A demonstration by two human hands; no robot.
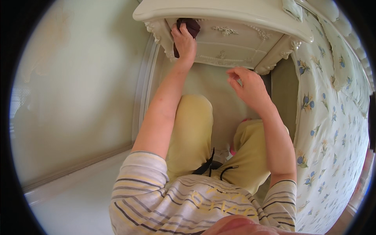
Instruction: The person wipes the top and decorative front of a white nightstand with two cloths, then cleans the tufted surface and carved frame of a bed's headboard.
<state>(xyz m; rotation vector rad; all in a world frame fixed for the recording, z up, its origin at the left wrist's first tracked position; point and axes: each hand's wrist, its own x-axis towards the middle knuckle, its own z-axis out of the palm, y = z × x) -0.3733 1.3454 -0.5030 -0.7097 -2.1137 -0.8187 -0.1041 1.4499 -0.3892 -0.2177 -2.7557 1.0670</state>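
My left hand [185, 41] grips a dark maroon cloth [192, 28] and presses it against the upper left of a cream nightstand's front [205, 33]. Part of the cloth hangs below my wrist on the left side. Ornate raised handles, one being the upper drawer handle [225, 31], decorate the two drawer fronts. My right hand [248, 85] hovers in front of the nightstand's lower right, its fingers loosely curled and nothing in them. It touches neither the furniture nor the bed.
A bed with a floral sheet [320, 132] stands close on my right. On my left is a glossy pale panel [88, 88] with a framed edge. The nightstand's top [217, 8] overhangs its drawers. Pale floor [220, 85] lies between my knees and the nightstand.
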